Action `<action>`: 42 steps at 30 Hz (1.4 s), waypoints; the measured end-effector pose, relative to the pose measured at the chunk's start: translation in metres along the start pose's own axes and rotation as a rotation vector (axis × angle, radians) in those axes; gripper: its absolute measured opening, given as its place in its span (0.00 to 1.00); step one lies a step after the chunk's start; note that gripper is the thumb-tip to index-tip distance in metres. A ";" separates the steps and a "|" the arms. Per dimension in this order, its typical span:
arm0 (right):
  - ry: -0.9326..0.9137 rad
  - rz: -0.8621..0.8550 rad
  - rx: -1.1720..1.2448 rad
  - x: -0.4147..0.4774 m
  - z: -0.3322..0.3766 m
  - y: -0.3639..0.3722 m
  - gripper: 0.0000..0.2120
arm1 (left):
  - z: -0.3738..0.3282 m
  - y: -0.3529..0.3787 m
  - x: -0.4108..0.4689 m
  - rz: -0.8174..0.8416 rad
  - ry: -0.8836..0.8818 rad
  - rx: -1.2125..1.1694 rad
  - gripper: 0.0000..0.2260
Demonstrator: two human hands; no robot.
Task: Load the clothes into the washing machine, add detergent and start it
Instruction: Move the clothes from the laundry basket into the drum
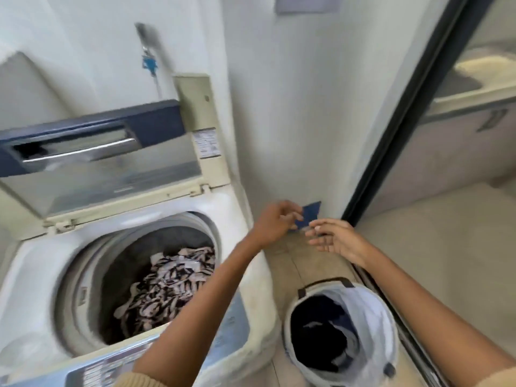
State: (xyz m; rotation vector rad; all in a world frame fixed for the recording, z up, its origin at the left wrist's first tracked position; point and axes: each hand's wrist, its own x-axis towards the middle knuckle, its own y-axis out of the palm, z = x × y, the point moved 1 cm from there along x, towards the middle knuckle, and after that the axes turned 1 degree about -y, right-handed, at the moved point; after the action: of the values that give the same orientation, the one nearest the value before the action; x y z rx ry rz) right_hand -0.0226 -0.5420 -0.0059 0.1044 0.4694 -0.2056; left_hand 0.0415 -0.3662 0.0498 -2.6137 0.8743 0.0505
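Observation:
A top-loading white washing machine (36, 263) stands at the left with its lid (106, 169) raised. Patterned black-and-pink clothes (167, 289) lie in its drum. To the right of the machine, above the floor, my left hand (272, 224) pinches a small dark blue sachet (310, 215). My right hand (337, 240) is just beside it, fingers loosely extended, with fingertips at the sachet's lower edge. A white laundry basket (371, 311) on the floor below my hands holds dark clothes (321, 339).
A white wall is behind the machine, with a tap and blue fitting (149, 62). A dark sliding-door frame (396, 129) runs diagonally at the right. The machine's control panel (106, 370) is at the near edge.

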 end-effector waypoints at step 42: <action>0.696 0.198 -0.745 0.185 -0.633 -0.156 0.07 | 0.578 0.408 0.062 0.270 -0.951 0.407 0.07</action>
State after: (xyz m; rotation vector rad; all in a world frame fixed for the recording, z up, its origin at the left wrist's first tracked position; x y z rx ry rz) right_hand -0.1733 -0.6331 -0.6606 -0.5243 1.1934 0.2220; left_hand -0.0985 -0.4883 -0.6362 -1.7432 0.7412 0.9776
